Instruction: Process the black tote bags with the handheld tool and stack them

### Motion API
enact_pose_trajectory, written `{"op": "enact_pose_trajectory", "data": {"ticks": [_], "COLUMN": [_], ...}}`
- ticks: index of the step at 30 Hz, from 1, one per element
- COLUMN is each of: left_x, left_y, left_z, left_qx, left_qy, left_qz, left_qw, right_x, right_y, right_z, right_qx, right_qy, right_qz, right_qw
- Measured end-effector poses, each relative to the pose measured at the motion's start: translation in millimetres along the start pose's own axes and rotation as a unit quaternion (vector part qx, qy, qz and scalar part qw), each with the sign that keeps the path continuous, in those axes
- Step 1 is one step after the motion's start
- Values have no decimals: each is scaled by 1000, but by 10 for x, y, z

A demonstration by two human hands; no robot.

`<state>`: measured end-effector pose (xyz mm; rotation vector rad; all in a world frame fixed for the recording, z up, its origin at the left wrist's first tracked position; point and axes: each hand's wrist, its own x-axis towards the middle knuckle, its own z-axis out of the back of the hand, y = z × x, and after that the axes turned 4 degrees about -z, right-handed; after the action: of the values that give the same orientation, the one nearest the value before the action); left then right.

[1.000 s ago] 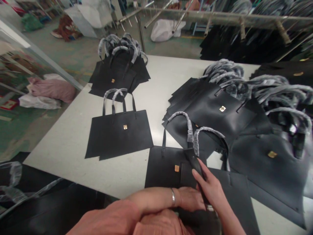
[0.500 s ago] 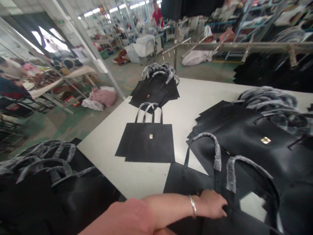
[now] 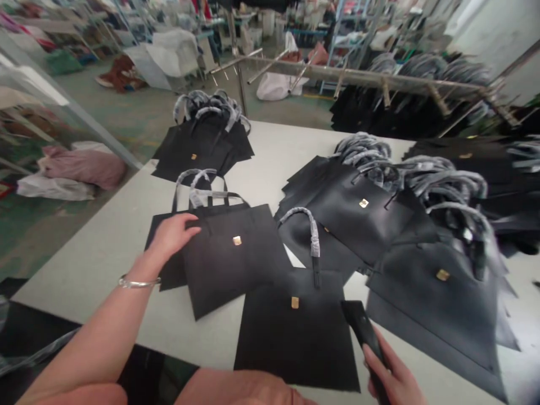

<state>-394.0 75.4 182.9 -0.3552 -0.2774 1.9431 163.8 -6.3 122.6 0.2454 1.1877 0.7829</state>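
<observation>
My left hand [image 3: 174, 235], with a bangle at the wrist, is over the top left corner of a black bag panel [image 3: 240, 270] bearing a gold plate. Its thumb and fingers are slightly apart and hold nothing. That panel lies askew on other black panels [image 3: 169, 275], with film-wrapped handles behind. My right hand [image 3: 394, 371], low on the right, is closed round a black hand-held tool [image 3: 366, 329] with a flat, wide head; its kind is unclear. Directly in front of me lies another black bag panel [image 3: 295, 343] with a gold plate and a film-wrapped handle [image 3: 310, 225].
Fanned stacks of black bag panels [image 3: 329, 191] with wrapped handles cover the right of the white table [image 3: 97, 247]. Another stack [image 3: 202, 140] lies at the back left. A metal rack [image 3: 312, 67] with prongs stands beyond the table, and a slanting post [image 3: 84, 121] rises at the left.
My left hand has moved from the panels at the right to the pile at the left, where a panel now lies askew on top. My right hand has come into view with the black tool.
</observation>
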Motion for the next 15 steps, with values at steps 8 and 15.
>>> {"op": "enact_pose_trajectory", "data": {"ticks": [8,15], "left_x": [-707,-1278], "left_y": [-979,-1461], "left_z": [-1649,-2566], "left_qx": [-76,-30], "left_qy": [15,125], "left_qz": [-289,-442], "left_qw": [954,888], "right_x": [266,457], "right_y": [597,967], "right_z": [-428,-561], "right_qx": [0,5], "right_qy": [70,90], "right_qz": [21,-20], "right_qw": [997,996]}}
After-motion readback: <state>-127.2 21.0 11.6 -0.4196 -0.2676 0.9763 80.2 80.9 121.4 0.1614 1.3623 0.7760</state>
